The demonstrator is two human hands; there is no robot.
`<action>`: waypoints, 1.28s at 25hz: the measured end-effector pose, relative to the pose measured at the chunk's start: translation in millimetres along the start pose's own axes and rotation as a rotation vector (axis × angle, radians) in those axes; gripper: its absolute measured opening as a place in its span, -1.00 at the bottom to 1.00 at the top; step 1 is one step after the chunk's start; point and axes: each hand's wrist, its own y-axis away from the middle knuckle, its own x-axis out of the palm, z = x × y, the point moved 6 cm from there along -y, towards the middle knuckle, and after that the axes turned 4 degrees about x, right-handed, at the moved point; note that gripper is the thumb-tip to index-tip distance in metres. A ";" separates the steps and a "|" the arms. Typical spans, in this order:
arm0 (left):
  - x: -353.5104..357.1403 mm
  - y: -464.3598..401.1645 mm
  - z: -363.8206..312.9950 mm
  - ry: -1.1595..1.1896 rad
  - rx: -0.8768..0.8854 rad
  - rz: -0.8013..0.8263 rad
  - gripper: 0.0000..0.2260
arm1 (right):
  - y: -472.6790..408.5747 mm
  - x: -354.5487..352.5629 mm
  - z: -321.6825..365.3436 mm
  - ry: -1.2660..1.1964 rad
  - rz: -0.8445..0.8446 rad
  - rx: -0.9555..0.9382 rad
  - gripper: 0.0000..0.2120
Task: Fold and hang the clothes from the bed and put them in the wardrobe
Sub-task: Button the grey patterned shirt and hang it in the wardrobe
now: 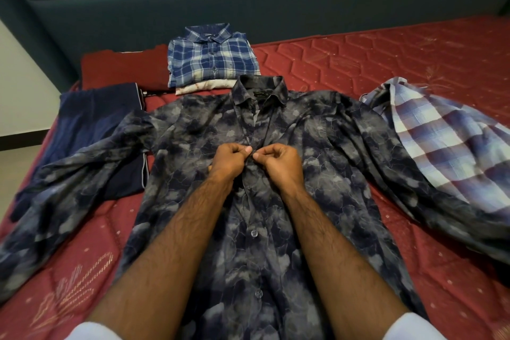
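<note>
Dark cloudy shirt [248, 174] lies flat, front up, on the red bed [386, 63]. Left hand [230, 160] and right hand [278, 163] both pinch its front strip, doing up a button. Next, I think: close the buttons above, then fold.

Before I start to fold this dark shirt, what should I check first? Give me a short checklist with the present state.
1. Dark shirt lies flat, front up: ok.
2. Both sleeves spread out: ok.
3. Left hand and right hand pinch the placket at a chest button: ok.
4. That button closed: cannot tell.
5. Lower buttons closed: ok.
6. Right sleeve free of the check shirt: not ok, they overlap.
</note>
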 end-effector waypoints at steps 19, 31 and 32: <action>-62.7 114.6 17.2 -0.983 0.448 0.074 -0.47 | 74.9 -85.9 -18.2 0.694 0.106 -0.267 -0.50; -195.0 264.2 51.7 -0.920 0.242 -0.126 -0.52 | 193.5 -189.0 -50.1 0.613 0.170 -0.017 -0.14; -194.9 274.2 50.9 -0.912 0.288 -0.084 -0.58 | 198.5 -192.4 -47.7 0.611 0.172 -0.022 -0.15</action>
